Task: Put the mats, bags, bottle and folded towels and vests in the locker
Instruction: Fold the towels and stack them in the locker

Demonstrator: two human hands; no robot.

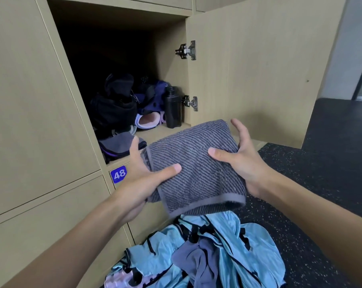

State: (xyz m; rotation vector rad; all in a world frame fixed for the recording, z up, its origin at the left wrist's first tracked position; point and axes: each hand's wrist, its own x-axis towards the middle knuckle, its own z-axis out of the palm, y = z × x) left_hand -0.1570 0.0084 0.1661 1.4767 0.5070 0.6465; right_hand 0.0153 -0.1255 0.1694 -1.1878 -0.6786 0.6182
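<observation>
Before the open locker point(169, 65), I held the folded grey towel point(196, 163) in the air. My left hand point(142, 179) and right hand point(246, 163) were each clamped on one side of it, thumbs on top. It looked soft, light and floppy, so I judged it best to support it from below, or the fold could open.
</observation>
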